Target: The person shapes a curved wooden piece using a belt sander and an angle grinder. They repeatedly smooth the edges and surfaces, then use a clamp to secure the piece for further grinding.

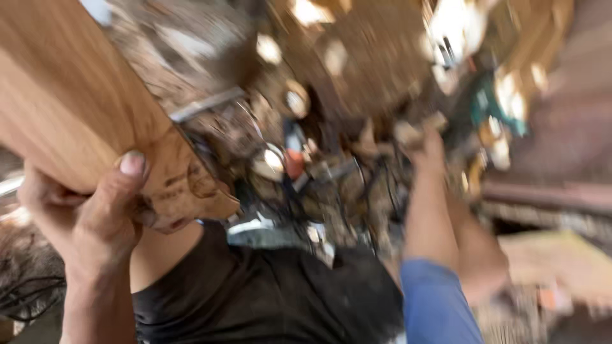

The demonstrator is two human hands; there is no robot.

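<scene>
Left hand (89, 210) is clamped on the lower edge of 1 wooden board (70, 108), thumb pressed against its face to steady it. Right hand (424, 143) reaches into blurred clutter (306, 159); its grip cannot be told.

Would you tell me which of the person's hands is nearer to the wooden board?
Left. The left hand grips the wooden board from below, thumb on its face. The right hand reaches away into the blurred clutter, well apart from the board.
</scene>
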